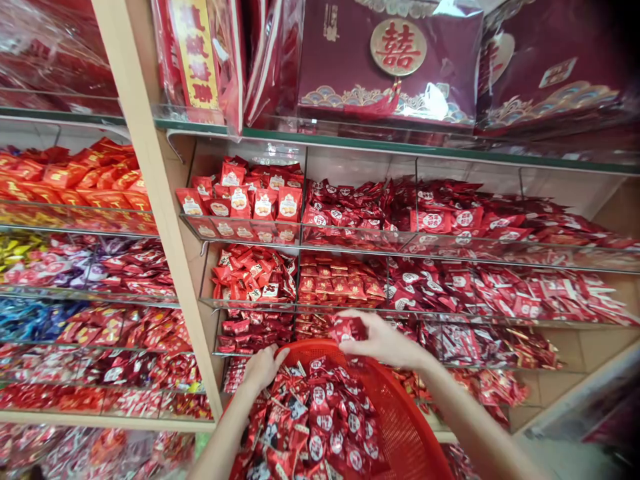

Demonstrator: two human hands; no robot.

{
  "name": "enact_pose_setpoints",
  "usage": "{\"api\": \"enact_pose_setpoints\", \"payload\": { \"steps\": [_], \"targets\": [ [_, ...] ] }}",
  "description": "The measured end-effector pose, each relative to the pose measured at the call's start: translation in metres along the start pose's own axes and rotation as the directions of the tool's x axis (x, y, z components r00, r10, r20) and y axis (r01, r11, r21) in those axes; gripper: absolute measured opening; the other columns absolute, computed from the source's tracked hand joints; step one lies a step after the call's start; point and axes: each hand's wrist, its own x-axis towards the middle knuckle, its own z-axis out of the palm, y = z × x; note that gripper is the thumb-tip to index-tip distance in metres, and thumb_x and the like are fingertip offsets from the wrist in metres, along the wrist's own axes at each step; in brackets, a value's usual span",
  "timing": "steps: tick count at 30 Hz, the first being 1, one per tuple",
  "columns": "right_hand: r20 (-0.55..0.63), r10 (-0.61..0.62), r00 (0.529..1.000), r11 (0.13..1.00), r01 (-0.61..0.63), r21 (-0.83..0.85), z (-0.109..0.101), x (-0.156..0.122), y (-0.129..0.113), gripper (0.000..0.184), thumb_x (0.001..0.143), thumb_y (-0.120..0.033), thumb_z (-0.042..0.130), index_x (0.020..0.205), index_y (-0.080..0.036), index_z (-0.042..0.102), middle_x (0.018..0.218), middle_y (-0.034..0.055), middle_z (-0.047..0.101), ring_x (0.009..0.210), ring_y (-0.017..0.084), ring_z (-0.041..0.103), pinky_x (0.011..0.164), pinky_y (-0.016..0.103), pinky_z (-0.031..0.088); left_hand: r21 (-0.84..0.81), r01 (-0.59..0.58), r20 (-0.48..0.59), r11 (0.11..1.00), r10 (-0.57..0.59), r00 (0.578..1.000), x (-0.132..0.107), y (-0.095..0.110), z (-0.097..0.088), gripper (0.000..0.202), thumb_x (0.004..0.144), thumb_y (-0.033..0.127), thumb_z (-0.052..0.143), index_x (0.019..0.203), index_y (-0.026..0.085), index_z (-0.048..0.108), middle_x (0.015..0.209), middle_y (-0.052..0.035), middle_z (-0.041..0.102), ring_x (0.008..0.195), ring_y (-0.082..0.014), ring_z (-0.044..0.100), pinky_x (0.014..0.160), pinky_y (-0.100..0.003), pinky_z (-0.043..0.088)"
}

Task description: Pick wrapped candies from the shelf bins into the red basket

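A red plastic basket [410, 427] stands low in the middle of the view, heaped with wrapped candies [320, 420] in dark red wrappers with white round labels. My left hand [264, 368] grips the basket's far rim at its left side, fingers curled over the edge. Over the far right part of the rim, my right hand [383, 340] is closed on red candy packets [349, 329] with white print. How many packets it holds I cannot tell.
Tiered shelves with clear fronts hold red packets [263, 200], more candies [445, 220] and orange-red packets [90, 173]. A wooden post [165, 220] divides the bays. Above, a glass shelf edge [350, 141] juts out beneath large maroon gift bags [345, 60].
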Motion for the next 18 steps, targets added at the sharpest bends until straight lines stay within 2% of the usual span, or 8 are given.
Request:
{"api": "enact_pose_setpoints", "payload": {
  "steps": [3, 6, 9, 13, 18],
  "targets": [
    [0.046, 0.094, 0.995, 0.987, -0.099, 0.127, 0.033, -0.002, 0.057, 0.046, 0.071, -0.038, 0.062, 0.110, -0.015, 0.053, 0.097, 0.0043, 0.064, 0.086, 0.017, 0.059, 0.080, 0.033, 0.048, 0.014, -0.009, -0.011, 1.000, 0.009, 1.000, 0.000, -0.002, 0.001, 0.057, 0.084, 0.060, 0.018, 0.097, 0.020, 0.057, 0.090, -0.0092, 0.069, 0.086, -0.0208, 0.064, 0.068, -0.026, 0.042],
    [0.072, 0.113, 0.991, 0.979, -0.123, 0.165, 0.059, -0.010, 0.089, 0.046, 0.069, -0.038, 0.063, 0.108, -0.016, 0.054, 0.099, 0.0044, 0.064, 0.091, 0.019, 0.059, 0.083, 0.034, 0.047, 0.017, -0.017, -0.017, 1.000, 0.018, 1.000, 0.000, -0.001, 0.001, 0.059, 0.083, 0.063, 0.017, 0.095, 0.021, 0.056, 0.090, -0.0090, 0.068, 0.085, -0.0214, 0.064, 0.068, -0.027, 0.042],
    [0.067, 0.123, 0.990, 0.987, -0.129, 0.096, 0.076, -0.021, 0.105, 0.052, 0.067, -0.039, 0.066, 0.112, -0.017, 0.053, 0.108, 0.0063, 0.061, 0.099, 0.021, 0.057, 0.091, 0.036, 0.042, 0.018, -0.006, -0.008, 1.000, 0.006, 1.000, 0.000, 0.000, 0.000, 0.060, 0.082, 0.065, 0.017, 0.095, 0.021, 0.057, 0.090, -0.0089, 0.068, 0.086, -0.0218, 0.064, 0.069, -0.028, 0.042],
    [0.058, 0.130, 0.990, 0.989, -0.126, -0.078, 0.089, -0.030, 0.115, 0.057, 0.065, -0.044, 0.066, 0.115, -0.020, 0.054, 0.125, 0.0088, 0.051, 0.116, 0.025, 0.044, 0.101, 0.038, 0.031, 0.027, 0.010, 0.011, 1.000, -0.010, 1.000, 0.000, 0.001, 0.000, 0.060, 0.082, 0.064, 0.018, 0.098, 0.021, 0.057, 0.091, -0.0094, 0.068, 0.087, -0.0216, 0.063, 0.070, -0.028, 0.042],
    [0.093, 0.123, 0.988, 0.983, -0.108, -0.148, 0.092, -0.033, 0.119, 0.055, 0.067, -0.043, 0.064, 0.117, -0.022, 0.053, 0.124, 0.0085, 0.051, 0.116, 0.024, 0.045, 0.101, 0.038, 0.031, 0.032, 0.004, 0.014, 0.999, -0.004, 1.000, 0.002, 0.001, 0.000, 0.060, 0.083, 0.063, 0.017, 0.098, 0.021, 0.057, 0.091, -0.0091, 0.068, 0.088, -0.0214, 0.063, 0.071, -0.027, 0.042]
  ]
}}
